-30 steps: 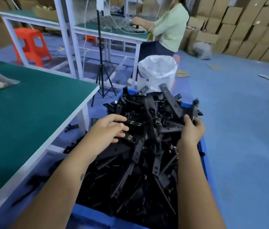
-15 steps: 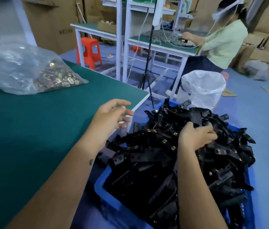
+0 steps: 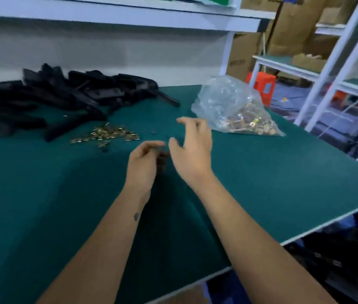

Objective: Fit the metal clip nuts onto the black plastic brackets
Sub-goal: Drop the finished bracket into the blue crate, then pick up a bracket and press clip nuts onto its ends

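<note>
Head view: two bare hands over the desk, nothing picked up yet

Head view shows both hands in the air above the green desk [image 3: 42, 194]. No bracket and no clip nut is in either hand, so the fitting has not begun, I think.

What could go wrong? The loose clip nuts [image 3: 105, 134] are tiny and shiny, and they lie in a small scatter near the middle of the desk. A quick sweep of a hand could push them around or knock some off the edge. The plastic bag [image 3: 235, 108] of more nuts lies just beside the right hand, and a bump could tip it and spill them. The black brackets [image 3: 59, 95] sit in a messy pile at the far left. Pulling one out fast could drag others along and push them into the nuts. The picture is blurry too, so a fast grab could miss.

The left hand [image 3: 144, 163] has its fingers loosely bent, with nothing between them. It touches nothing that I can see. The right hand [image 3: 192, 148] is spread wide, fingers apart and thumb out, and it holds nothing. It hangs between the loose nuts and the bag.
</note>
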Action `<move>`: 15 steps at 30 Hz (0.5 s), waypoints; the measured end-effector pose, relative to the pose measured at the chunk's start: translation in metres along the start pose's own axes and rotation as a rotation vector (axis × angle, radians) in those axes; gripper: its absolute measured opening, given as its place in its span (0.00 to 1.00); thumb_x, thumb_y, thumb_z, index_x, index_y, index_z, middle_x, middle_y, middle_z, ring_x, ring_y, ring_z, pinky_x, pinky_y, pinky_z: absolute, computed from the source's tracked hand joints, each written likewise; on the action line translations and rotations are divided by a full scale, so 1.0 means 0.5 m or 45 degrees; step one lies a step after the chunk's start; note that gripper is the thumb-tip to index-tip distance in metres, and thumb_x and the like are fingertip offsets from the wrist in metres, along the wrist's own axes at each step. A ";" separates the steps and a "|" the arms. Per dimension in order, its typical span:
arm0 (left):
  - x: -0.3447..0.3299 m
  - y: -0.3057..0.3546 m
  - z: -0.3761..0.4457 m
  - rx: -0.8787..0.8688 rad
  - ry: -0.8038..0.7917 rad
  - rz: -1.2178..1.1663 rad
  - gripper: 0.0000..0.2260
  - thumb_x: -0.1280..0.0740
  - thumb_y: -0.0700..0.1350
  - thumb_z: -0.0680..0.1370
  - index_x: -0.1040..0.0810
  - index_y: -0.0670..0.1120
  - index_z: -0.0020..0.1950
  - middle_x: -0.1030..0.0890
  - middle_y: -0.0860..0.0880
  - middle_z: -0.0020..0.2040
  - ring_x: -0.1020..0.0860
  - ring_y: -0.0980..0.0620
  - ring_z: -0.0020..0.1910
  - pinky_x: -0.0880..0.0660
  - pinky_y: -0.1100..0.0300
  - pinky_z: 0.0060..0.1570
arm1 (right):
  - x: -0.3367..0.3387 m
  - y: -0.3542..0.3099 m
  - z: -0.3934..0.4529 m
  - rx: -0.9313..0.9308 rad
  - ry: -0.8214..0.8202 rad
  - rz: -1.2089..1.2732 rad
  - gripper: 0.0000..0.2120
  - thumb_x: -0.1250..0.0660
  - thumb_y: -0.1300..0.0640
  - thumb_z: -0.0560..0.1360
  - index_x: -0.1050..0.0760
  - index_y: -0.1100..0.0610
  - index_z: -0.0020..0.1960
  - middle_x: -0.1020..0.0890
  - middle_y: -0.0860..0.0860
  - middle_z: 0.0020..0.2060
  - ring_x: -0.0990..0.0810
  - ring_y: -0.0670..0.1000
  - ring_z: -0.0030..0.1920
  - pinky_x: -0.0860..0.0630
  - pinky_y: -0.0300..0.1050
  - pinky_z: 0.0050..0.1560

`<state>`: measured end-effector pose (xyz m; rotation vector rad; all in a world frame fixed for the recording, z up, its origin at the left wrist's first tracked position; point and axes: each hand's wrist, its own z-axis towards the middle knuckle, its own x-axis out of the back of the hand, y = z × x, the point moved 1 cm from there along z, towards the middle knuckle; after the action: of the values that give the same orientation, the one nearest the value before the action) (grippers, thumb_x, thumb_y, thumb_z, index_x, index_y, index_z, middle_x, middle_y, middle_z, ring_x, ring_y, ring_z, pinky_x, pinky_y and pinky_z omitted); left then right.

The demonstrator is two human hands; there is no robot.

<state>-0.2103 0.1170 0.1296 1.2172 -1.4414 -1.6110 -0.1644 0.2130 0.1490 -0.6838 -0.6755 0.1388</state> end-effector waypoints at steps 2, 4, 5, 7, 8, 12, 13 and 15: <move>0.075 0.009 0.020 -0.004 0.143 -0.061 0.09 0.39 0.35 0.80 0.20 0.44 0.46 0.17 0.51 0.35 0.20 0.55 0.33 0.23 0.62 0.34 | -0.082 -0.041 0.011 0.112 -0.196 -0.020 0.21 0.34 0.57 0.75 0.29 0.55 0.67 0.30 0.52 0.62 0.33 0.53 0.63 0.38 0.46 0.65; 0.139 0.018 0.038 -0.033 0.284 -0.111 0.11 0.40 0.34 0.80 0.20 0.45 0.44 0.17 0.49 0.36 0.19 0.54 0.35 0.21 0.60 0.36 | -0.152 -0.070 0.018 0.172 -0.333 -0.020 0.20 0.35 0.55 0.77 0.31 0.54 0.68 0.29 0.52 0.62 0.33 0.53 0.62 0.37 0.45 0.63; 0.167 0.022 0.047 -0.053 0.359 -0.129 0.12 0.41 0.34 0.80 0.21 0.45 0.44 0.18 0.47 0.39 0.19 0.52 0.37 0.21 0.59 0.40 | -0.183 -0.081 0.020 0.176 -0.374 -0.006 0.19 0.36 0.54 0.78 0.31 0.54 0.68 0.29 0.52 0.62 0.32 0.53 0.62 0.36 0.46 0.62; 0.215 0.028 0.063 -0.097 0.520 -0.180 0.12 0.42 0.33 0.80 0.23 0.45 0.44 0.21 0.45 0.42 0.22 0.50 0.40 0.22 0.58 0.41 | -0.236 -0.099 0.026 0.157 -0.412 0.022 0.19 0.36 0.54 0.78 0.31 0.54 0.68 0.28 0.52 0.61 0.31 0.53 0.62 0.33 0.48 0.62; 0.233 0.029 0.071 -0.116 0.591 -0.208 0.12 0.42 0.33 0.80 0.23 0.45 0.43 0.22 0.46 0.41 0.23 0.50 0.40 0.23 0.60 0.40 | -0.259 -0.107 0.030 0.154 -0.420 0.024 0.19 0.36 0.54 0.78 0.30 0.55 0.68 0.28 0.52 0.60 0.30 0.54 0.61 0.32 0.48 0.61; 0.263 0.032 0.100 -0.132 0.657 -0.256 0.11 0.41 0.33 0.79 0.23 0.44 0.44 0.22 0.48 0.39 0.24 0.55 0.36 0.23 0.64 0.37 | -0.332 -0.128 0.059 0.230 -0.421 -0.079 0.17 0.36 0.55 0.77 0.27 0.55 0.65 0.26 0.53 0.59 0.31 0.55 0.59 0.35 0.47 0.59; 0.262 0.033 0.109 -0.129 0.651 -0.251 0.11 0.41 0.33 0.79 0.23 0.44 0.43 0.22 0.48 0.39 0.24 0.55 0.36 0.23 0.64 0.36 | -0.345 -0.131 0.070 0.249 -0.412 -0.110 0.15 0.37 0.56 0.77 0.26 0.55 0.64 0.26 0.53 0.58 0.31 0.55 0.59 0.36 0.47 0.58; 0.261 0.037 0.129 -0.111 0.654 -0.252 0.11 0.40 0.33 0.80 0.23 0.44 0.43 0.22 0.48 0.39 0.23 0.54 0.37 0.23 0.64 0.36 | -0.366 -0.135 0.095 0.244 -0.385 -0.123 0.16 0.37 0.57 0.77 0.27 0.54 0.64 0.26 0.52 0.59 0.31 0.55 0.60 0.36 0.47 0.58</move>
<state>-0.3191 0.0189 0.1174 1.6150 -0.9421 -1.3293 -0.3429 0.1258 0.1214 -0.4481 -0.9707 0.2174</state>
